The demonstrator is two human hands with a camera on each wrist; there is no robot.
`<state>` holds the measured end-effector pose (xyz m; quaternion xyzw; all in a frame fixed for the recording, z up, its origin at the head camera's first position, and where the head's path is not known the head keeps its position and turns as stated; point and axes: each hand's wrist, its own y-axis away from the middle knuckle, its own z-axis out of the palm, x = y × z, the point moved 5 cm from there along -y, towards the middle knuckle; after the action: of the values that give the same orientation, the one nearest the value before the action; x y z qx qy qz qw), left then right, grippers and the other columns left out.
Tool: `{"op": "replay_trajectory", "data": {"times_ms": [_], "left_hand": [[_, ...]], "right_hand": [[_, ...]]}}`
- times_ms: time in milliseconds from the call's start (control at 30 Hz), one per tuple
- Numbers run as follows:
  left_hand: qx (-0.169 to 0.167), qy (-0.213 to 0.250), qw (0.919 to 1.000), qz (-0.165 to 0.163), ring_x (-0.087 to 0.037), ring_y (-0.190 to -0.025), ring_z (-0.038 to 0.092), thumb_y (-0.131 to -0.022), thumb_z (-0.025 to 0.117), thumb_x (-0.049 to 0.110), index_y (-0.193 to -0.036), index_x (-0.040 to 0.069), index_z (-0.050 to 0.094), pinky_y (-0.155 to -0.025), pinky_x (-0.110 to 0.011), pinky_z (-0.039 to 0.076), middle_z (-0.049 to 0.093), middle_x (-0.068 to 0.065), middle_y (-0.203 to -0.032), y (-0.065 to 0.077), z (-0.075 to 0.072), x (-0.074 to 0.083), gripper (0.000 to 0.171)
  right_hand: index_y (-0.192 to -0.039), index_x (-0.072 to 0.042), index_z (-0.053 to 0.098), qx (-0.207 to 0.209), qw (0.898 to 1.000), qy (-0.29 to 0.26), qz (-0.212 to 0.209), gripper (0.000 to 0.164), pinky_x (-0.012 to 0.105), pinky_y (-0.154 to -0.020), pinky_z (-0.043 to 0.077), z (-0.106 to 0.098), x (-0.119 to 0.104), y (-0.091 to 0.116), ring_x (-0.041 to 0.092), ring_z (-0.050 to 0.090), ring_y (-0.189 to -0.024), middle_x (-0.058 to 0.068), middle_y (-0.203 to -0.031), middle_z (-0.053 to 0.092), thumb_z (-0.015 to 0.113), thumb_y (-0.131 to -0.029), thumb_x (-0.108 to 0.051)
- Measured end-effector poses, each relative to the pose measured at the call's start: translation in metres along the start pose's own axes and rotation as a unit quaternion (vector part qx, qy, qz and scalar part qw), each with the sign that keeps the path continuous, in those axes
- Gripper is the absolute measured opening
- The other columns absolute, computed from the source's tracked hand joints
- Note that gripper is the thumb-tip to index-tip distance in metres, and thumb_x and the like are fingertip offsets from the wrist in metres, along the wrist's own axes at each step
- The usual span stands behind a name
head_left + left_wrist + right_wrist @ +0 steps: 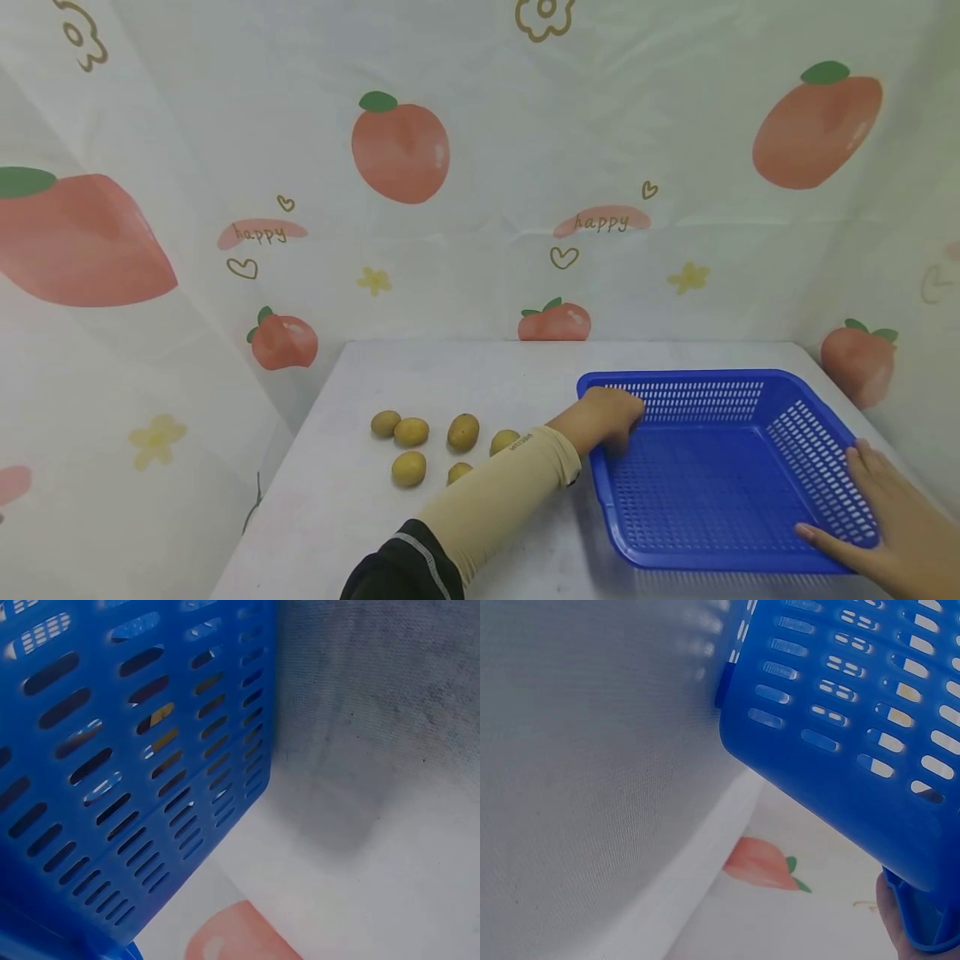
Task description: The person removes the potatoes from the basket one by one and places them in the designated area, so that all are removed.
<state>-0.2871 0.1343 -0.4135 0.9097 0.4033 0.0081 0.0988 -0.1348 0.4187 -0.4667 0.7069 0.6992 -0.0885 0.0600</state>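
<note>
A blue plastic basket [697, 467] with slotted walls lies at the right of the white table, its inside bare. My left hand [611, 412] grips its left rim, fingers curled over and down inside. At the right end my right hand [888, 521] holds the rim, thumb over the near corner and the other fingers along the side. The right wrist view shows part of that hand against the rim's underside. Several small yellow-brown potatoes [411, 432] lie loose left of the basket; the left forearm partly covers some of them.
The white table [322, 533] ends at a hanging cloth [465, 250] printed with fruit, which also rises along both sides. The left sleeve [495, 508] crosses the table between the potatoes and the near edge. A thin dark cord [253, 504] hangs by the left edge.
</note>
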Motion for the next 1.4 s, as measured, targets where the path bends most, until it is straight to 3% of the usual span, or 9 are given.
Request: {"op": "replay_trajectory", "data": {"times_ms": [167, 300, 433, 533, 600, 833, 933, 1167, 1400], "left_hand": [[-0.012, 0.019, 0.9997, 0.002, -0.006, -0.07, 0.058, -0.08, 0.084, 0.019, -0.081, 0.026, 0.067, -0.064, -0.025, 0.051, 0.061, 0.014, -0.075, 0.001, 0.001, 0.0, 0.019], [-0.04, 0.058, 0.9975, 0.004, -0.004, -0.068, 0.055, -0.081, 0.089, 0.038, -0.074, 0.024, 0.064, -0.063, -0.023, 0.049, 0.059, 0.015, -0.071, -0.003, 0.003, -0.001, 0.029], [-0.085, 0.122, 0.9887, 0.013, -0.004, -0.057, 0.043, -0.082, 0.089, 0.049, -0.064, 0.02, 0.047, -0.054, -0.02, 0.04, 0.043, 0.012, -0.06, -0.009, 0.004, -0.001, 0.054], [-0.112, 0.148, 0.9827, 0.013, -0.004, -0.054, 0.039, -0.083, 0.089, 0.048, -0.061, 0.02, 0.042, -0.051, -0.02, 0.037, 0.039, 0.011, -0.057, -0.012, 0.003, -0.001, 0.059], [-0.119, 0.155, 0.9807, 0.011, -0.004, -0.055, 0.042, -0.083, 0.089, 0.048, -0.06, 0.02, 0.048, -0.051, -0.02, 0.038, 0.044, 0.011, -0.058, -0.012, 0.001, -0.001, 0.055], [-0.145, 0.166, 0.9754, -0.01, -0.004, -0.059, 0.051, -0.092, 0.081, 0.047, -0.078, 0.017, 0.076, -0.055, -0.021, 0.044, 0.07, 0.01, -0.071, -0.015, -0.003, -0.001, 0.034], [-0.156, 0.158, 0.9749, -0.019, -0.005, -0.058, 0.051, -0.096, 0.076, 0.045, -0.077, 0.016, 0.074, -0.055, -0.021, 0.043, 0.069, 0.009, -0.071, -0.015, -0.003, 0.001, 0.035], [-0.185, 0.088, 0.9775, -0.05, -0.007, -0.072, 0.057, -0.09, 0.08, 0.046, -0.078, 0.022, 0.067, -0.066, -0.025, 0.049, 0.061, 0.011, -0.077, -0.012, -0.008, 0.002, 0.03], [-0.225, 0.094, 0.9697, -0.021, -0.007, -0.065, 0.055, -0.085, 0.086, 0.027, -0.072, 0.022, 0.068, -0.058, -0.022, 0.048, 0.061, 0.01, -0.07, -0.015, -0.002, 0.005, 0.023]], "right_hand": [[-0.154, 0.025, -0.007, -0.001, 1.0, -0.007, -0.004, 0.134, 0.079, -0.113, -0.012, -0.002, -0.002, -0.001, 0.066, -0.018, -0.149, 0.047, -0.159, -0.019, 0.071, -0.089, -0.063], [-0.154, 0.024, -0.007, -0.006, 1.0, -0.007, 0.0, 0.133, 0.081, -0.112, -0.009, -0.003, -0.003, 0.001, 0.067, -0.018, -0.148, 0.046, -0.159, -0.02, 0.07, -0.089, -0.062], [-0.155, 0.024, -0.007, -0.006, 1.0, -0.008, 0.0, 0.133, 0.081, -0.111, -0.009, -0.003, -0.003, 0.001, 0.067, -0.018, -0.148, 0.046, -0.159, -0.02, 0.07, -0.089, -0.062], [-0.155, 0.024, -0.007, -0.007, 1.0, -0.006, 0.0, 0.133, 0.082, -0.111, -0.008, -0.003, -0.003, 0.001, 0.067, -0.018, -0.148, 0.046, -0.159, -0.02, 0.07, -0.089, -0.063], [-0.155, 0.024, -0.007, -0.005, 1.0, -0.004, 0.002, 0.134, 0.082, -0.111, -0.006, -0.003, -0.003, 0.001, 0.067, -0.017, -0.149, 0.046, -0.16, -0.019, 0.071, -0.088, -0.063], [-0.154, 0.025, -0.006, -0.003, 1.0, -0.002, 0.001, 0.134, 0.081, -0.111, -0.009, -0.001, 0.0, 0.0, 0.068, -0.016, -0.148, 0.048, -0.159, -0.018, 0.071, -0.088, -0.062], [-0.154, 0.025, -0.006, -0.004, 1.0, -0.001, 0.002, 0.134, 0.081, -0.111, -0.01, 0.001, 0.004, -0.001, 0.067, -0.017, -0.148, 0.048, -0.159, -0.018, 0.07, -0.089, -0.063], [-0.156, 0.022, -0.007, -0.003, 1.0, 0.008, 0.006, 0.136, 0.083, -0.11, -0.006, 0.004, 0.009, -0.003, 0.067, -0.016, -0.149, 0.045, -0.161, -0.019, 0.069, -0.088, -0.068], [-0.155, 0.023, -0.007, 0.001, 1.0, 0.0, 0.005, 0.135, 0.081, -0.112, -0.011, 0.0, 0.003, -0.001, 0.067, -0.017, -0.149, 0.046, -0.16, -0.02, 0.071, -0.088, -0.064]]}}
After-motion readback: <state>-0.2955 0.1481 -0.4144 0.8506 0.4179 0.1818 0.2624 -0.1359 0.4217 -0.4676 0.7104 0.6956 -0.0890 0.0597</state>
